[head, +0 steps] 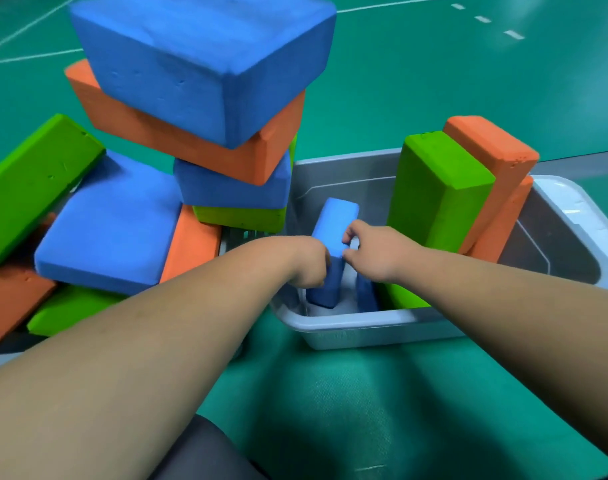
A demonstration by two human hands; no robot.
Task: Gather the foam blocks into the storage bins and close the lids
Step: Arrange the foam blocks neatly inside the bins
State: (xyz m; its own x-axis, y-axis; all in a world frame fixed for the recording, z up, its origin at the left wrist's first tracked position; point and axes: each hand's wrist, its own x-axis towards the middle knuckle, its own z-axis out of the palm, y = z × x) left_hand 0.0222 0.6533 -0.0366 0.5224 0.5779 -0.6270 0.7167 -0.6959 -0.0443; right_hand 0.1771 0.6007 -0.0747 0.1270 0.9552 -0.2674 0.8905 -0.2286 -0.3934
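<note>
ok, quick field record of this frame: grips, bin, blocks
left grip: holds blue block, left side
right grip: pinches same block, right side
blue block: on edge, inside grey bin
bin state: open, no lid on it
also in bin: green block and orange block, upright, at right
left of bin: pile of blue, orange and green blocks, stacked unevenly
floor: green

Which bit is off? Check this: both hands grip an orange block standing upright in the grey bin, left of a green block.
The colour. In the head view the left hand and right hand grip a blue block, not an orange one. It does stand upright in the grey bin, left of the green block.
</note>
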